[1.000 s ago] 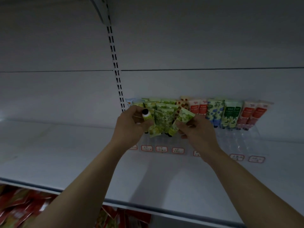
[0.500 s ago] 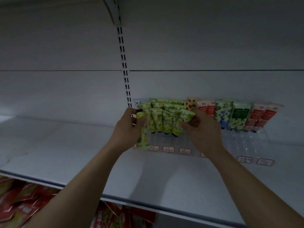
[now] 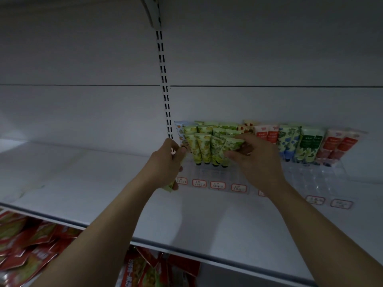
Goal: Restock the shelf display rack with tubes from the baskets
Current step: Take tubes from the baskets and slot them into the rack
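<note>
Right hand (image 3: 257,162) fingers pinch a tilted green tube (image 3: 230,145), probably to seat it cap-down in the clear display rack (image 3: 217,176); left hand (image 3: 166,160) curls round a spare green tube (image 3: 169,187), likely next in. Rack's left slots hold standing green tubes (image 3: 202,148), red tubes (image 3: 266,135) and blue-patterned tubes (image 3: 287,141) further right.

Pretty dim in here. A white slotted metal upright strip (image 3: 164,90) runs up the plain white back panel (image 3: 83,110), with a curved white bracket (image 3: 153,11) at its top. A wide white shelf board (image 3: 83,183) sits at its foot, and shiny red snack packets (image 3: 27,245) are piled lower left.
</note>
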A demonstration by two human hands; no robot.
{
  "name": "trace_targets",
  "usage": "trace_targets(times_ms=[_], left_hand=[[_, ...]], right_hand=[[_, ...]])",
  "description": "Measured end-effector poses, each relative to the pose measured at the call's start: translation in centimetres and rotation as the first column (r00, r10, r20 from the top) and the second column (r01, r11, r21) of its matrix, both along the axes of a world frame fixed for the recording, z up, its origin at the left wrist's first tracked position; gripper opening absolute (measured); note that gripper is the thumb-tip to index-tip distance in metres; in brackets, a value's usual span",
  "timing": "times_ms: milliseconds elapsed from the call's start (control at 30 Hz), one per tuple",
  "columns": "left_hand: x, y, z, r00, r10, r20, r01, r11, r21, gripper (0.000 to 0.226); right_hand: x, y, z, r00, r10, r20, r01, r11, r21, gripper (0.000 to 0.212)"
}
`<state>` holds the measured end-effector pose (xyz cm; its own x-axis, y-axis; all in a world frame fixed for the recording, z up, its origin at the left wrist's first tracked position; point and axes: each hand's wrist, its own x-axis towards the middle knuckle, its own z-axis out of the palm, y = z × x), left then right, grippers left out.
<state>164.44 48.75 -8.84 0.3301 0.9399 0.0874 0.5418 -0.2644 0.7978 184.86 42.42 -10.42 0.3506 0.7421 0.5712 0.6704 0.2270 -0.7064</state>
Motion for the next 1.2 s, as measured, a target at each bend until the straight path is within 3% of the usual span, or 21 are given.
trace_targets(times_ms=[200,267,400,500,767,967,1100,1200], left_hand=[[-1.2,0.7,0.2,0.936,-0.027,-0.352,0.007,0.998,-0.059,0.036],[-1.7,0.9,0.1,0.921,-0.074,-0.383,0.048,0.996,-0.076,0.035],[-2.3,0.7,0.6,0.943,-0.13,-0.307,0.1,0.989,-0.112,0.034],[-2.2,0.5,1.1,0.923,-0.069,-0.379,0.09,0.995,0.037,0.031],[-1.0,0.8,1.3,0.975,0.14,-0.173,-0.093,0.962,0.255,0.046],[-0.3,0.7,0.8,0.995,0.096,0.004,-0.094,0.965,0.244,0.026],[0.2,0.8,0.2,0.994,0.095,0.057,-0.107,0.952,0.287,0.043],[0.3,1.4,0.1,0.981,0.087,0.174,-0.141,0.934,0.328,0.039]], right_hand=[[-0.5,0.4,-0.7,1.0,0.006,0.027,-0.006,1.0,-0.023,0.036],[-0.6,0.5,-1.0,0.995,-0.018,0.095,0.022,0.999,-0.049,0.036],[-0.6,0.5,-1.0,0.994,-0.023,0.106,0.029,0.998,-0.052,0.037],[-0.6,0.4,-1.0,0.994,-0.022,0.103,0.027,0.998,-0.05,0.036],[-0.7,0.0,-0.8,0.994,-0.032,0.105,0.039,0.997,-0.069,0.039],[-0.5,0.1,-0.9,0.994,-0.051,0.099,0.056,0.998,-0.04,0.041],[-0.7,0.5,-1.0,0.988,-0.053,0.142,0.053,0.999,0.005,0.033],[-0.8,0.7,-1.0,0.985,-0.052,0.163,0.045,0.998,0.046,0.028]])
